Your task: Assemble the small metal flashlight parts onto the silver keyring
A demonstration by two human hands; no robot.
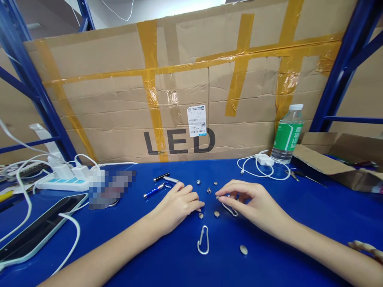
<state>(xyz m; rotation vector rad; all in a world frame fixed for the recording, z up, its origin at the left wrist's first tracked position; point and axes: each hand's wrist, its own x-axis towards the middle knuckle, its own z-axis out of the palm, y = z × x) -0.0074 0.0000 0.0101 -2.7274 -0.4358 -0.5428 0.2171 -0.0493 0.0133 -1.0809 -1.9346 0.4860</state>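
Observation:
My right hand (249, 197) pinches a small round metal button (218, 197) between thumb and fingertips. Partly under that hand lies a silver carabiner (235, 213). My left hand (181, 203) rests on the blue table with loosely bent fingers, their tips beside a metal button (200, 216); I see nothing held in it. Between the hands are another button (216, 214) and a small metal stud (209, 190). A second carabiner (207, 239) lies nearer me, with a larger button (243, 250) to its right. Beyond my left hand lie a blue penlight (154, 191) and a black tube (161, 177).
At left are a phone-like tablet (42, 227), a white power strip (62, 183) and cables. A water bottle (287, 135), a white cable (265, 160), pliers-like tools (308, 177) and an open cardboard box (323, 159) stand or lie at right. Large cardboard (119, 107) closes the back.

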